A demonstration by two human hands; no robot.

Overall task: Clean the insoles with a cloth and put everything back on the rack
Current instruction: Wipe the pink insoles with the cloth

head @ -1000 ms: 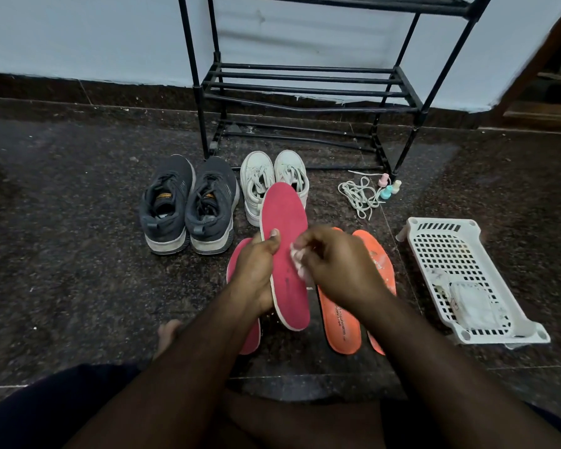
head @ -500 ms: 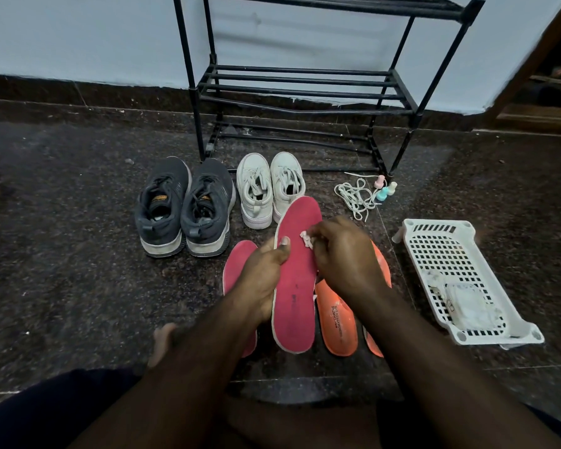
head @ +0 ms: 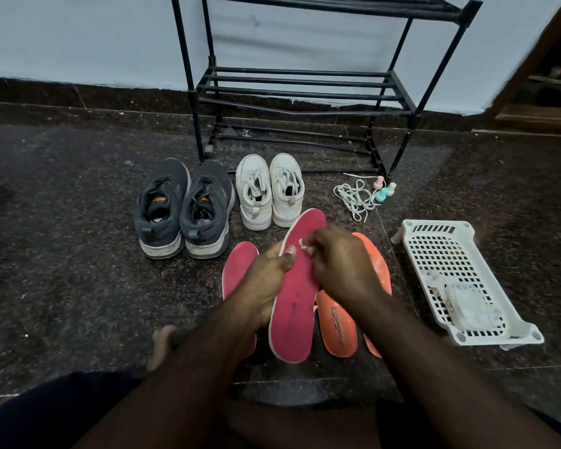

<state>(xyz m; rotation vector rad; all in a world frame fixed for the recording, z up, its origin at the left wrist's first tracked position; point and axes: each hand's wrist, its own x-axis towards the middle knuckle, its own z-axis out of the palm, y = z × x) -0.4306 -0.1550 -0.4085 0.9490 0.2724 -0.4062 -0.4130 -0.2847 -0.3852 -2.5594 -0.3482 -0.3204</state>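
Right hand (head: 340, 267) hiding most cloth (head: 305, 246)

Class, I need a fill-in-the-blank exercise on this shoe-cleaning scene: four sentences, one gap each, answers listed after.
1. The left hand holds up a ____ insole.
2. The right hand pinches a small white ____ against it.
3. The basket lies on the floor to the ____ of the orange insoles.
4. The rack holds ____ shoes.

Answers: pink; cloth; right; no
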